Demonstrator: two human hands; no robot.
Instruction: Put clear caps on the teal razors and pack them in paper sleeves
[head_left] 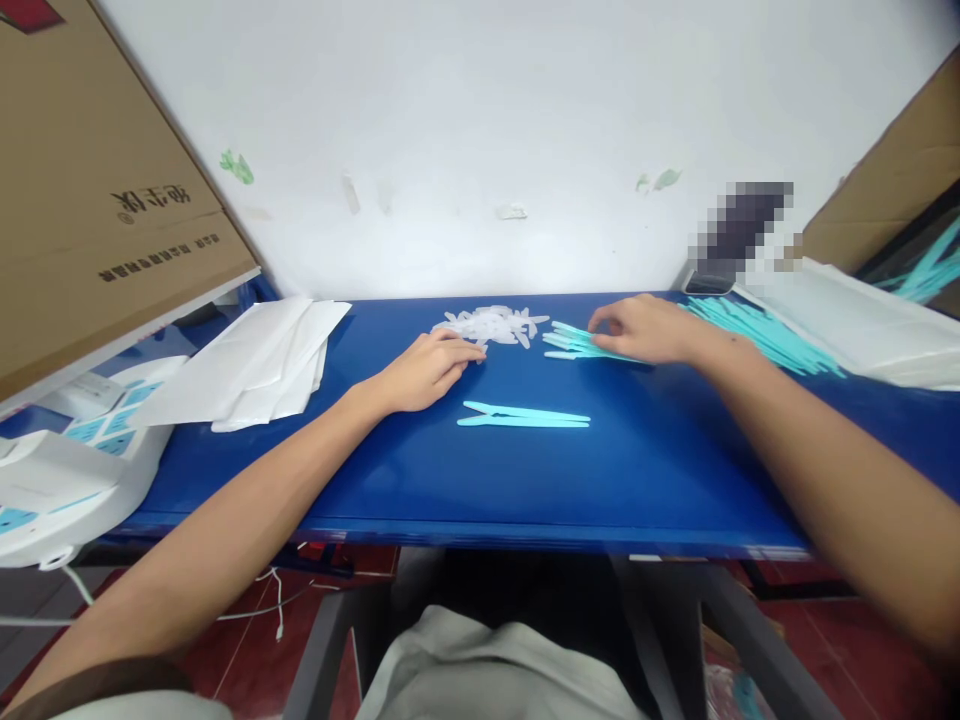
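My left hand (437, 370) rests on the blue table, its fingers stretched out at the near edge of a heap of small translucent white plastic pieces (491, 325). Over a small bunch of teal plastic strips (568, 340) is my right hand (645, 328), fingers curved and thumb apart from the index finger. Its fingertips touch or nearly touch the strips, and part of the bunch is hidden beneath it. Nearer to me, between the hands, lies a forked pair of teal clip-like strips (525, 415), joined or crossed near their left end.
A larger pile of teal strips (765, 332) lies right of my right forearm, beside a clear plastic bag (855, 315). On the left are white sheets or bags (247, 365), a white and blue device (97, 450) and a big cardboard box (105, 190). A white wall (465, 120) stands behind the table (480, 490).
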